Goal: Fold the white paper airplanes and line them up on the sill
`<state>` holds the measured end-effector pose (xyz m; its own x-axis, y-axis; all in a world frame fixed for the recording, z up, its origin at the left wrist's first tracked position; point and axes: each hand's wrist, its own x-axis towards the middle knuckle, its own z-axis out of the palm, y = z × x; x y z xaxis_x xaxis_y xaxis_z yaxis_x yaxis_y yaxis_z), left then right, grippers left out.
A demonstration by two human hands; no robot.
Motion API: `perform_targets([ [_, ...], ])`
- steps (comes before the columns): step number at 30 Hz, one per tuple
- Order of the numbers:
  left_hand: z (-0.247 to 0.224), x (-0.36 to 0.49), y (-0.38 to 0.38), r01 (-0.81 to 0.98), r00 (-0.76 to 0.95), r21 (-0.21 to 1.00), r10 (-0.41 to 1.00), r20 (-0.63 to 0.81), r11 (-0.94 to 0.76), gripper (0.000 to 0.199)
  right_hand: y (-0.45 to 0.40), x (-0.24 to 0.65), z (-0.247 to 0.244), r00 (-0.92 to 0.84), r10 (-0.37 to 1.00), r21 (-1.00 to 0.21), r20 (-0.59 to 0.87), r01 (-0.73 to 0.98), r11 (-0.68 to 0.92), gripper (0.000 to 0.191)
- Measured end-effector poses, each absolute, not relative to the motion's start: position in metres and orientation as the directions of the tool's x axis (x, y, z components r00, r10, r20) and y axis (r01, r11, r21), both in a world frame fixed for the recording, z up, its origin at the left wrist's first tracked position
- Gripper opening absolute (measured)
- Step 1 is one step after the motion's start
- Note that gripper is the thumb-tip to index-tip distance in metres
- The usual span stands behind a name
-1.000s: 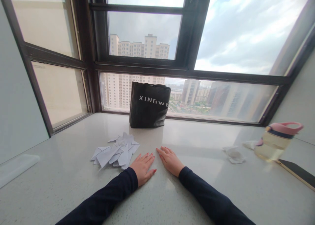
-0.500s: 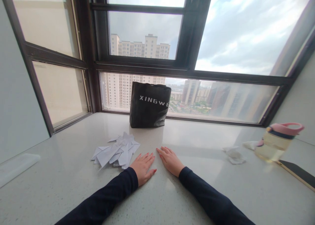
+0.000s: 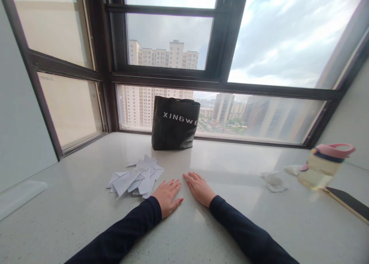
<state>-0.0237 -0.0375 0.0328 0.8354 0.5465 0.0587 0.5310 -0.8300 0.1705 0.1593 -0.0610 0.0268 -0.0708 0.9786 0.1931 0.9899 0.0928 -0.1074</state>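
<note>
Flat on the pale speckled countertop (image 3: 178, 241) lies my left hand (image 3: 168, 198), its fingers spread and nothing in it. Just left of it is a loose heap of folded white papers (image 3: 138, 178). My right hand (image 3: 199, 189) also rests palm down, fingers stretched out, holding nothing. A gap separates the two hands. Beyond them, against the window, a black bag (image 3: 175, 131) with white lettering stands upright; what it contains is hidden.
On the right stand a clear bottle (image 3: 319, 169) with a pink lid, a dark phone (image 3: 350, 202) lying flat, and crumpled tissues (image 3: 275, 182). A whitish translucent object (image 3: 23, 194) lies at the far left. Dark-framed windows (image 3: 173, 77) border the back.
</note>
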Motion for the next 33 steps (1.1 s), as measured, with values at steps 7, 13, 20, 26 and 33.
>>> perform_targets([
  [7,0.050,-0.031,-0.029,0.505,0.838,0.122,0.519,0.167,-0.854,0.042,-0.060,0.160,0.025,-0.072,0.976,-0.094,0.206,0.991,0.094,0.041],
  [13,0.068,-0.053,-0.009,0.849,0.499,0.025,0.815,0.294,-0.528,0.043,-0.061,0.159,0.027,-0.088,0.976,-0.094,0.198,0.990,0.108,0.041],
  [20,0.056,-0.068,0.010,0.826,0.552,0.044,0.822,0.138,-0.562,0.048,-0.062,0.159,0.028,-0.086,0.976,-0.089,0.199,0.990,0.105,0.041],
  [26,0.068,-0.063,0.002,0.777,0.582,0.101,0.770,0.261,-0.622,0.046,-0.061,0.160,0.027,-0.091,0.972,-0.081,0.215,0.991,0.110,0.040],
  [33,0.071,-0.057,-0.002,0.639,0.713,0.075,0.626,0.316,-0.765,0.030,-0.061,0.160,0.024,-0.096,0.965,-0.080,0.243,0.990,0.119,0.039],
])
